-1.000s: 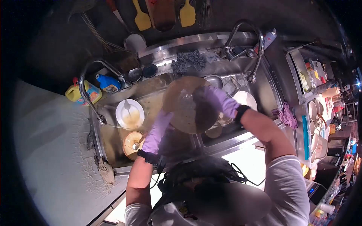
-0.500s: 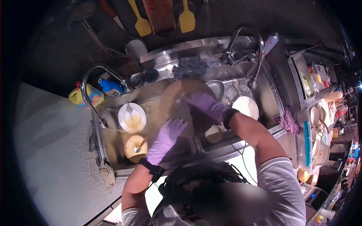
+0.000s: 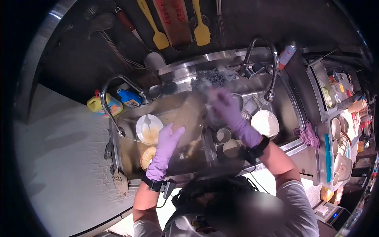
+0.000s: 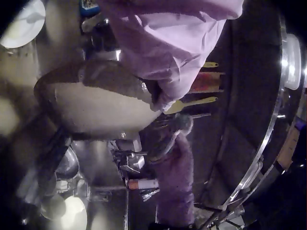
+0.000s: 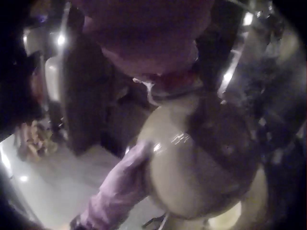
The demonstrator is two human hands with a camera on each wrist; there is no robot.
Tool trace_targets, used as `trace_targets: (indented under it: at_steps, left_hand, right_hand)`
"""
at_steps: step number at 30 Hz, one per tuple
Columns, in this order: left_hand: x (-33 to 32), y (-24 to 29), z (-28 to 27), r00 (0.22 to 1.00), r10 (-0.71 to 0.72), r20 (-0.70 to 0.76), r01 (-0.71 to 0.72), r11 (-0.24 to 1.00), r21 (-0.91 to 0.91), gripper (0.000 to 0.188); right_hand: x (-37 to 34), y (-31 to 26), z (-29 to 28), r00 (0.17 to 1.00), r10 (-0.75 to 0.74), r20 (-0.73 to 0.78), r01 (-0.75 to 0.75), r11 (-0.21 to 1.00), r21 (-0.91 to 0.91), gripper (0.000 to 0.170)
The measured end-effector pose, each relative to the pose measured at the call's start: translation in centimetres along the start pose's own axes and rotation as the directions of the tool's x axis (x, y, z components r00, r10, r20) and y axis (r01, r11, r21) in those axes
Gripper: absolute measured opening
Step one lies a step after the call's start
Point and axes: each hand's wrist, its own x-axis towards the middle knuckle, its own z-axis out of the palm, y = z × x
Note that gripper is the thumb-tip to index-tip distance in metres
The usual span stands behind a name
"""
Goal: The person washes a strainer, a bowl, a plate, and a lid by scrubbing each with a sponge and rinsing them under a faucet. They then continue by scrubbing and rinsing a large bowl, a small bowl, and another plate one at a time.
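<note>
My left hand (image 3: 169, 144), in a purple glove, grips the edge of a large beige round dish (image 3: 188, 120) above the left sink basin. The dish is tilted steeply, its wet surface shining in the right wrist view. My gloved right hand (image 3: 231, 110) is raised just right of the dish, blurred by motion, fingers curled. Under those fingers a dark reddish pad (image 5: 177, 84) shows, with white streaks like foam beside it; its exact kind I cannot tell. Below the left forearm's side, an orange-toned bowl (image 3: 147, 157) is partly hidden by the glove.
A white bowl (image 3: 150, 128) with a spoon and yellowish liquid sits in the left basin. The right basin holds a white bowl (image 3: 264, 123) and small cups (image 3: 223, 135). Curved faucets (image 3: 104, 93) arch over both sides. Detergent bottles (image 3: 128, 97) stand back left.
The dish has gone from facing up to steeply tilted. My right hand has lifted from its surface toward the back right. My left hand now holds it by the edge.
</note>
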Motion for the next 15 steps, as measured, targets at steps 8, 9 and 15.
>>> trace_targets:
  at_steps: [8,9,15]
  left_hand:
    - [-1.2,1.1,-0.7,0.998,-0.022,-0.058,0.021,0.999,-0.027,0.023]
    - [-1.6,1.5,-1.0,0.995,-0.016,-0.097,0.015,1.0,-0.014,0.024]
    - [-1.5,1.4,-1.2,0.967,-0.032,-0.251,-0.078,0.905,-0.418,0.032]
  right_hand:
    - [1.6,-0.3,8.3,0.817,-0.527,0.234,0.545,0.571,-0.614,0.031]
    - [4.1,0.6,7.1,0.888,-0.406,0.214,0.459,0.765,-0.452,0.032]
    - [4.9,11.6,1.8,0.981,-0.128,0.143,0.089,0.963,0.253,0.045]
